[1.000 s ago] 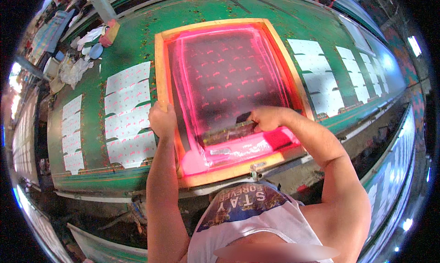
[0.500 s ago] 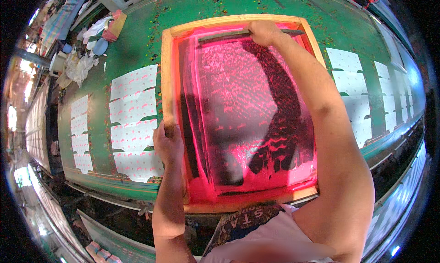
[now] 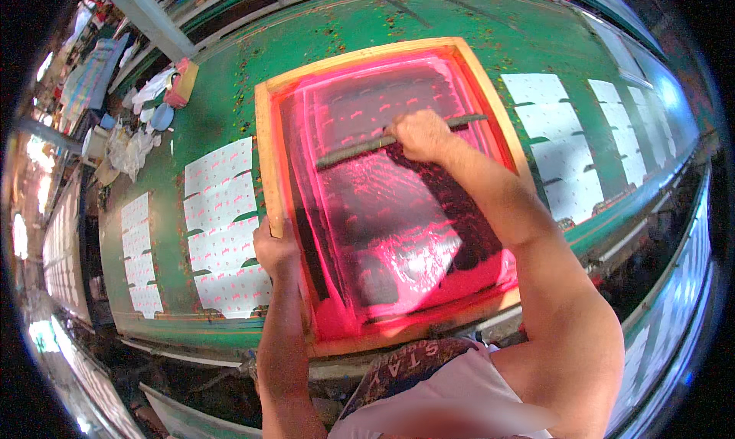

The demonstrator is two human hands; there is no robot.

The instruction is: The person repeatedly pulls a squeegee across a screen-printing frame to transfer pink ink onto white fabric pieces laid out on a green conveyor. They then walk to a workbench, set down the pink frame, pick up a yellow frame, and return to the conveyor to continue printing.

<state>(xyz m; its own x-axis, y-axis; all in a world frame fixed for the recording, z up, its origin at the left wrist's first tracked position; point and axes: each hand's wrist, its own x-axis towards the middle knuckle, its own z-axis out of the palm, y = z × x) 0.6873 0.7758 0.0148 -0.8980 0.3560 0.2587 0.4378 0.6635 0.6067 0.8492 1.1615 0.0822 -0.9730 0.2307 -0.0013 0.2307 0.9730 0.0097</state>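
A wooden-framed printing screen (image 3: 264, 144) lies on the green table in front of me, its mesh smeared with wet pink ink (image 3: 383, 282). My right hand (image 3: 419, 135) is closed around the middle of a long dark squeegee (image 3: 348, 154), which lies across the mesh in the upper half of the screen, slightly tilted. At the left side of the frame, my left hand (image 3: 277, 251) grips the wooden rail. Its fingertips are partly hidden around the wood.
White printed fabric panels (image 3: 220, 202) lie in columns left of the screen, and more panels (image 3: 553, 133) lie to its right. Cloths, plastic bags and a blue bowl (image 3: 162, 117) sit at the table's far left. A grey post (image 3: 149, 18) rises behind them.
My right hand has drawn the squeegee from the screen's far end toward me, to above its middle. My left hand stays on the frame. The whole view has tilted a little.
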